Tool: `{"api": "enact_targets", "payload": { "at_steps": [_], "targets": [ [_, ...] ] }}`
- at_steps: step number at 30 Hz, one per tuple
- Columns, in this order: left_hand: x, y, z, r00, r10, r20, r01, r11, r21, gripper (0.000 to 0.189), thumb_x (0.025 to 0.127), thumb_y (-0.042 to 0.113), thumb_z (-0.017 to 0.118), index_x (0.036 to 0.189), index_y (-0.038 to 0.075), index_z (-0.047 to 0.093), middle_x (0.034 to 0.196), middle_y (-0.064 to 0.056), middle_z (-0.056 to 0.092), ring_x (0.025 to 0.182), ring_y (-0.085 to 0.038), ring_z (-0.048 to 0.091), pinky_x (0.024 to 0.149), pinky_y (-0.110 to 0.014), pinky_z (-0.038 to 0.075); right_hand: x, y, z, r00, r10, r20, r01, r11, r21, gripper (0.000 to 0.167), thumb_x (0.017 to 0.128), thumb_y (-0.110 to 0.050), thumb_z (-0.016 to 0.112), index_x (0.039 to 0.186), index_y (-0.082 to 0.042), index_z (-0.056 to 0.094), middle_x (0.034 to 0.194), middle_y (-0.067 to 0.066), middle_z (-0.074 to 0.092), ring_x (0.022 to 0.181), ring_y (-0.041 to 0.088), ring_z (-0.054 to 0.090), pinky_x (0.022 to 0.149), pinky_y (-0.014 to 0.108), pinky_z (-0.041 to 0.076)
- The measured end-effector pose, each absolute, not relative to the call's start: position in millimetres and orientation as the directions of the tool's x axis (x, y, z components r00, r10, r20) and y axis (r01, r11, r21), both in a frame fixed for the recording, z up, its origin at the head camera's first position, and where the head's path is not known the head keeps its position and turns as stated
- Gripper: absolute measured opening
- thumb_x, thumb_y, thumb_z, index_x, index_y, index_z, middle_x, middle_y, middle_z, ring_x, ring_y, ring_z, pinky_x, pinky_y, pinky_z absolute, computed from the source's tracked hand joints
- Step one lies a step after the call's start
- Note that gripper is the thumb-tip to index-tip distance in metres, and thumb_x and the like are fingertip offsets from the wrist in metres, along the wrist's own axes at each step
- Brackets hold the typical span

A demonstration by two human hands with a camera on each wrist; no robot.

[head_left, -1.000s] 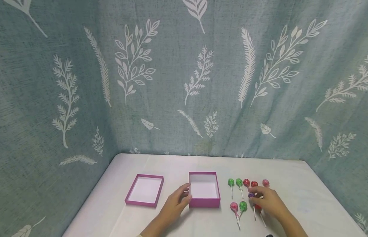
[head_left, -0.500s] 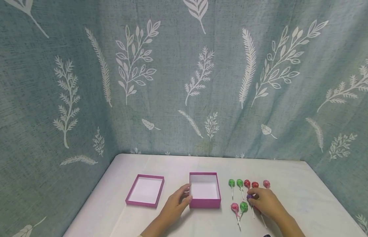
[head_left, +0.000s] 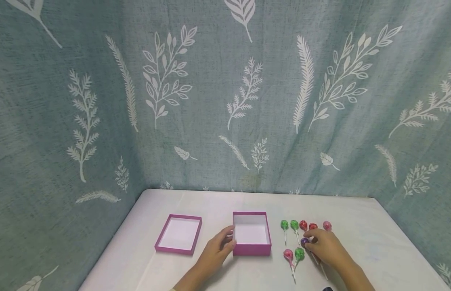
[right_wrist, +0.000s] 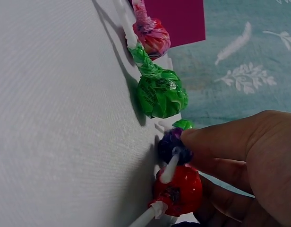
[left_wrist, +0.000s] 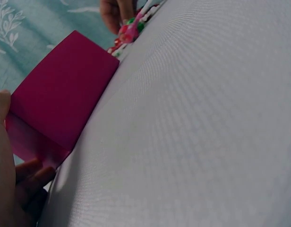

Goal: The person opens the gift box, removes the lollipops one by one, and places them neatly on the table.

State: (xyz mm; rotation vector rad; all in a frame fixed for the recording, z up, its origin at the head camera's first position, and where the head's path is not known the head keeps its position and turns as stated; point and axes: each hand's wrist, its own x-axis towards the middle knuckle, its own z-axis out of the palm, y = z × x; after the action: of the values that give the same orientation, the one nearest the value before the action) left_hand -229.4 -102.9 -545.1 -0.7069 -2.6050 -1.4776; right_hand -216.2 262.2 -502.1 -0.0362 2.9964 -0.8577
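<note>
My left hand (head_left: pixel 215 250) rests against the left side of a magenta box (head_left: pixel 252 249) with a white inside. In the left wrist view its thumb lies at the box's upper edge and its fingers along the side wall. To the right, my right hand (head_left: pixel 328 247) pinches a purple lollipop (right_wrist: pixel 173 146) by its wrapped head, between thumb and fingers. The white stick points toward the camera in the right wrist view. Directly beside it is a red lollipop (right_wrist: pixel 183 191), mostly covered by the hand in the head view.
Around the right hand lie green lollipops (head_left: pixel 294 225), red lollipops (head_left: pixel 303 225) and pink lollipops (head_left: pixel 288 255). A shallow magenta-rimmed lid (head_left: pixel 179 233) sits left of the box on the white table (head_left: pixel 207 202). Behind hangs a leaf-patterned teal curtain (head_left: pixel 203 169).
The purple lollipop has shifted slightly left and its stick has swung round to lie more slanted under my right hand. My left hand stays at the box.
</note>
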Motion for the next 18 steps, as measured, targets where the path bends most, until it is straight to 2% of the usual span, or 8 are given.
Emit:
{"api": "enact_targets", "payload": {
  "at_steps": [11, 15, 18],
  "targets": [
    [-227.5, -105.3, -543.5, -0.893, 0.353, 0.28, 0.421, 0.432, 0.798, 0.048, 0.103, 0.032, 0.05, 0.146, 0.013, 0.043, 0.134, -0.011, 0.057, 0.116, -0.022, 0.059, 0.103, -0.05, 0.042, -215.1, 258.3, -496.5, -1.0, -0.021, 0.014, -0.025, 0.833, -0.553, 0.027, 0.082, -0.016, 0.077, 0.108, -0.009, 0.072, 0.096, 0.004, 0.068, 0.083, 0.022, 0.063, 0.072, 0.046, 0.053],
    [-226.7, -105.4, -547.3, -0.894, 0.356, 0.272, 0.415, 0.429, 0.802, 0.048, 0.103, 0.033, 0.048, 0.146, 0.014, 0.043, 0.135, -0.01, 0.056, 0.117, -0.021, 0.059, 0.103, -0.05, 0.042, -212.2, 257.9, -497.4, -1.0, -0.006, 0.015, -0.013, 0.826, -0.563, 0.026, 0.081, -0.015, 0.077, 0.106, -0.009, 0.072, 0.095, 0.006, 0.068, 0.08, 0.021, 0.063, 0.069, 0.043, 0.053],
    [-226.9, -104.8, -547.7, -0.891, 0.362, 0.275, 0.42, 0.424, 0.802, 0.047, 0.103, 0.033, 0.048, 0.146, 0.014, 0.043, 0.135, -0.009, 0.056, 0.117, -0.02, 0.059, 0.103, -0.05, 0.041, -209.6, 257.6, -497.9, -0.999, -0.001, 0.036, -0.021, 0.83, -0.557, 0.025, 0.08, -0.013, 0.077, 0.104, -0.01, 0.072, 0.093, 0.005, 0.069, 0.081, 0.022, 0.063, 0.072, 0.046, 0.053]
  ]
}}
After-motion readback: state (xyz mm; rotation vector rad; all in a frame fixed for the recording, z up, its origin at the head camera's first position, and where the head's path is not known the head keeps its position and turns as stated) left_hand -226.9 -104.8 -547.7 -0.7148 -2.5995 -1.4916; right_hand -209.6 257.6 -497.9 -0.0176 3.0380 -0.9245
